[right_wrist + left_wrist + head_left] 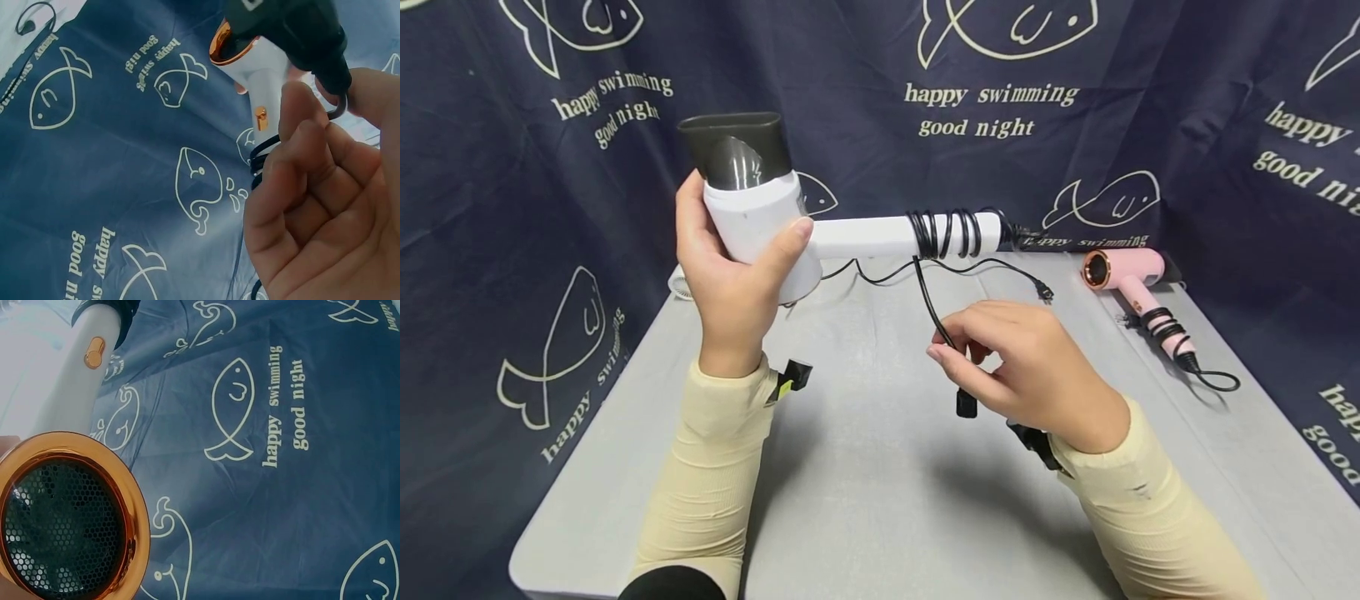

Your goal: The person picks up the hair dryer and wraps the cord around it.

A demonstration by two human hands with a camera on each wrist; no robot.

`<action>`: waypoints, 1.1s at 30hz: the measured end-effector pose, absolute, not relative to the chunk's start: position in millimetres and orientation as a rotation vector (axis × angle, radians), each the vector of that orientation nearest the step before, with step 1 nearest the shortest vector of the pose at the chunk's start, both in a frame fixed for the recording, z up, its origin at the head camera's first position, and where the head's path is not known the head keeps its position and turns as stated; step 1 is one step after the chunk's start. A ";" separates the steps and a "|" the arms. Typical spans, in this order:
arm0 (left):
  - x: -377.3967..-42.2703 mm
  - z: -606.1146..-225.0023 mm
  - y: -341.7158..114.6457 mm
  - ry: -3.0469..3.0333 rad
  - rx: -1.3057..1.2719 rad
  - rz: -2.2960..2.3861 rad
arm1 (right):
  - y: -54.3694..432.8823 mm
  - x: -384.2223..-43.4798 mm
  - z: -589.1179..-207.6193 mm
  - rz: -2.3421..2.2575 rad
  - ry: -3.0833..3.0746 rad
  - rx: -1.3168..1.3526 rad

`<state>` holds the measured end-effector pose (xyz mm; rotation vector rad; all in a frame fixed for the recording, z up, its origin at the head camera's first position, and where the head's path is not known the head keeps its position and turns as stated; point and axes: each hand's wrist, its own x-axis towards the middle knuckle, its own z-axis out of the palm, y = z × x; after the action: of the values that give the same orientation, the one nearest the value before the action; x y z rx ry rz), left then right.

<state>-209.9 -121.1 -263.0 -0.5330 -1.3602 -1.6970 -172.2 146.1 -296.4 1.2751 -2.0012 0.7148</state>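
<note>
My left hand grips the barrel of a white hair dryer, which is held up above the table with its dark nozzle upward. In the left wrist view its copper-rimmed mesh intake faces the camera. The handle points right, with black cord coiled around its far end. From the coils a free length of cord runs down to my right hand, which pinches it between thumb and fingers. Just below those fingers hangs the black plug, seen large in the right wrist view.
On the table's right side lies a pink hair dryer, cord wrapped around its handle. Another black cord with a plug stretches along the back of the grey-white table. A white round object shows behind my left hand. Dark fish-print curtains surround the table.
</note>
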 end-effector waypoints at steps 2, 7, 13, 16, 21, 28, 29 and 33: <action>-209.6 -263.4 -121.9 -1.378 -0.535 -1.692 | 145.6 -171.9 -296.3 0.746 -2.011 1.283; -209.9 -265.1 -122.0 -1.408 -0.549 -1.693 | 147.5 -170.5 -296.8 0.841 -2.008 1.276; -211.7 -268.0 -122.8 -1.457 -0.573 -1.642 | 149.5 -168.3 -295.6 0.882 -1.983 1.270; -212.6 -269.7 -123.4 -1.501 -0.584 -1.612 | 150.1 -167.2 -294.4 0.904 -1.973 1.269; -213.4 -271.4 -123.7 -1.565 -0.591 -1.597 | 151.2 -164.6 -289.3 0.894 -1.952 1.236; -212.3 -270.9 -123.0 -1.654 -0.567 -1.630 | 151.4 -160.9 -279.8 0.824 -1.897 1.113; -211.9 -270.9 -122.9 -1.667 -0.568 -1.640 | 151.7 -161.1 -279.3 0.818 -1.884 1.099; -211.3 -270.5 -123.4 -1.724 -0.592 -1.644 | 153.6 -163.6 -278.8 0.833 -1.827 1.037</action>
<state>-211.3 -123.4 -270.5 -0.5916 -1.7237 -1.6443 -163.6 153.6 -278.8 1.0371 -1.8272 0.8329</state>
